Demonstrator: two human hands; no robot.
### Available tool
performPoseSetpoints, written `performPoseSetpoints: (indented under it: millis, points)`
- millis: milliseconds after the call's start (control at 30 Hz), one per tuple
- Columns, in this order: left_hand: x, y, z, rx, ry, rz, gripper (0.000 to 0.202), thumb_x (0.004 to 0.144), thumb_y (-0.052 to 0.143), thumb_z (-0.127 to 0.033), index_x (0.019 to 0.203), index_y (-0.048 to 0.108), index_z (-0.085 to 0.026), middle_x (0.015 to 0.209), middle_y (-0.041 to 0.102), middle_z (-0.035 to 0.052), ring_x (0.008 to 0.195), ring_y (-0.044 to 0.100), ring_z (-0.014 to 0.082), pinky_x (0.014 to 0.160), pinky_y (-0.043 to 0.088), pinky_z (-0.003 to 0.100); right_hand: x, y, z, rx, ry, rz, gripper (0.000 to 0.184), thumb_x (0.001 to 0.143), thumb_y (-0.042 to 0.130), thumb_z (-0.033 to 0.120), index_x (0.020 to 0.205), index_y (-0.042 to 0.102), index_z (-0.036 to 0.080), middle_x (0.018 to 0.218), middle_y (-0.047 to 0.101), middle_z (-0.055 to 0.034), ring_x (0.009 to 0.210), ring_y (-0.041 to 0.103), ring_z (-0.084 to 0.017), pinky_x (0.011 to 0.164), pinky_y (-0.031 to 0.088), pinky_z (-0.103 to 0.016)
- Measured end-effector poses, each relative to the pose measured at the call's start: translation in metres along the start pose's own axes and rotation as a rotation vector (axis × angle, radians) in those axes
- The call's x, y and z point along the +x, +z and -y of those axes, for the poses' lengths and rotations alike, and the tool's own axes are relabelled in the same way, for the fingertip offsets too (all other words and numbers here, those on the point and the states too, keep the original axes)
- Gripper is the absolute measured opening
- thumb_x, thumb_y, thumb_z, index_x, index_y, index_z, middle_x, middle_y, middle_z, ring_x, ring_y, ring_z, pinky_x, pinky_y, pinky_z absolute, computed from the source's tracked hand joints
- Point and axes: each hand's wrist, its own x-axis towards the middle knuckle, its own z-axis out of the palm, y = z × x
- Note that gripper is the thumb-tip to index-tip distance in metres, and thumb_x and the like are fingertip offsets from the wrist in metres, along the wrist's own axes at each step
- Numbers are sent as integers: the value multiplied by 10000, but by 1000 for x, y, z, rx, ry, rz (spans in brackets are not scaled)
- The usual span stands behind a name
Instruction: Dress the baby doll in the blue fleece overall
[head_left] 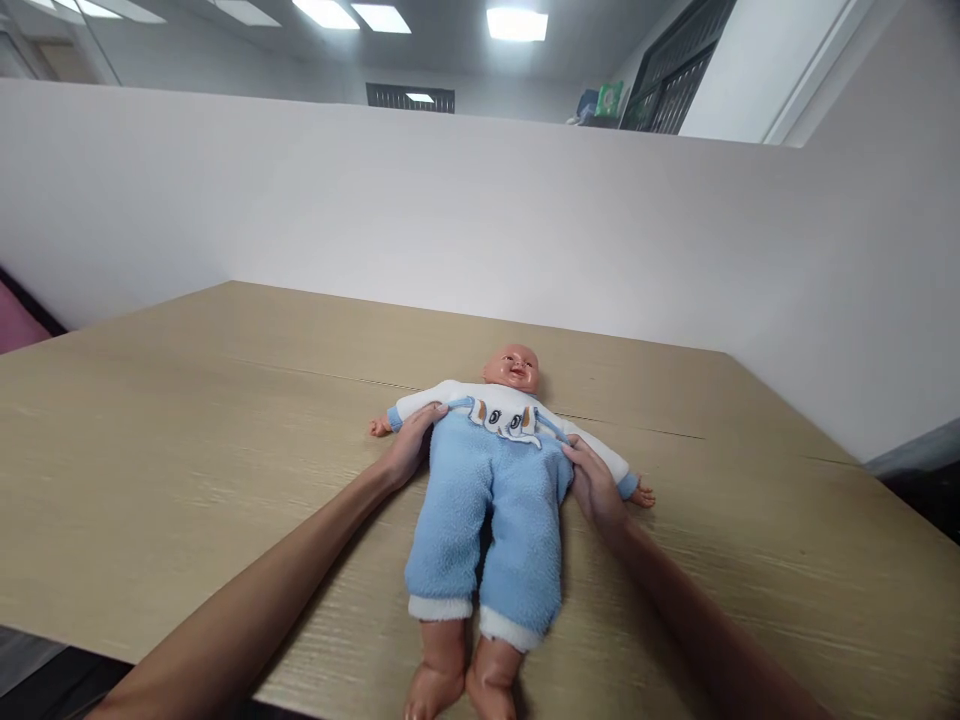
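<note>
Wood-grain table (187, 450) fills the view, a white partition (375, 200) standing behind it. Flat on its back at the near edge lies the doll (504, 410), head pointing away, bare feet just past the table's edge. It wears blue fleece trousers (487, 520). The left hand (411, 445) grips the waistband on one side, the right hand (596, 485) grips the other, so the hands sit apart with the doll between them.

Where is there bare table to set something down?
Wide bare tabletop left of the left hand; more between the doll's head and the white partition; a narrower strip beyond the right hand. Crowded only at the doll's waist, held by both hands.
</note>
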Motion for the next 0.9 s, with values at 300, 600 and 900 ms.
performPoseSetpoints:
  millis: [300, 600, 900]
  points:
    - [-11, 0, -16, 343, 146, -13, 367, 1015, 597, -529, 829, 581, -213, 817, 535, -22, 801, 466, 185, 767, 362, 304, 25, 11, 38, -74, -57, -39, 275, 881, 683, 532, 889, 626, 263, 876, 670, -7, 829, 608, -223, 775, 516, -338]
    - [-16, 1, -14, 676, 356, -186, 261, 1078, 528, -463, 1067, 631, -224, 1006, 663, 44, 946, 588, 232, 872, 435, 349, 84, 66, 74, -638, -280, 72, 225, 938, 714, 448, 1004, 691, 233, 1018, 746, -59, 938, 660, -245, 887, 519, -385]
    - [-17, 3, -9, 636, 528, -192, 176, 1119, 468, -352, 1175, 592, -240, 1106, 649, 65, 1053, 611, 222, 978, 473, 367, 157, 173, 74, -1143, -401, 923, 271, 871, 751, 160, 1126, 765, 250, 1206, 807, -48, 1077, 736, -244, 880, 537, -317]
